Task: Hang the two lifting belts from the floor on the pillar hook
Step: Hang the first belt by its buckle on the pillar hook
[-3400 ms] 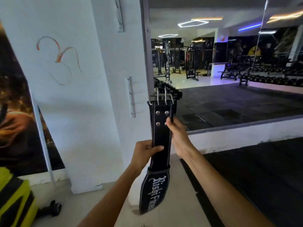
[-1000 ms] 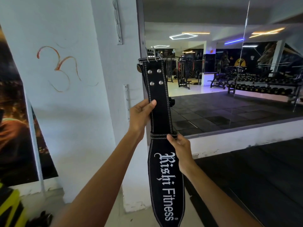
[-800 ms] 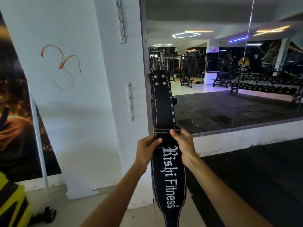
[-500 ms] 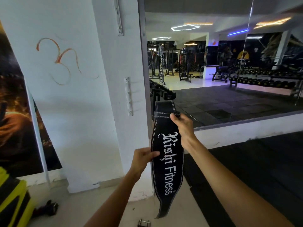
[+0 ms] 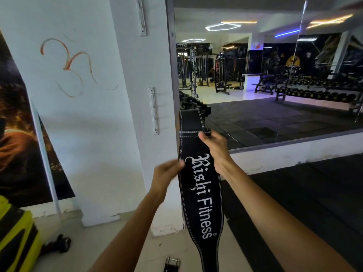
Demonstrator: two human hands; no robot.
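A black leather lifting belt [image 5: 202, 193] with white "Rishi Fitness" lettering hangs upright in front of me. Its upper end is folded over backward, which hides the buckle. My right hand [image 5: 215, 150] grips it at the stitched keeper loop. My left hand [image 5: 167, 175] is motion-blurred, and its fingertips pinch the belt's left edge beside the lettering. A second belt [image 5: 171, 265] lies on the floor below, with only its metal buckle end showing. On the white pillar [image 5: 137, 75], a narrow metal hook rail [image 5: 154, 110] sits just left of the belt's top. Another hook rail [image 5: 141, 16] is higher up.
A large wall mirror [image 5: 275, 85] to the right of the pillar reflects gym machines and dumbbell racks. Black rubber flooring [image 5: 314, 193] lies on the right. A yellow-and-black object [image 5: 13, 242] and a dark glove [image 5: 60, 244] are on the floor at lower left.
The belt was raised high toward the pillar and then came back down, and its buckle end folded over behind. My left hand slid up the belt's left edge; my right hand stays at the loop.
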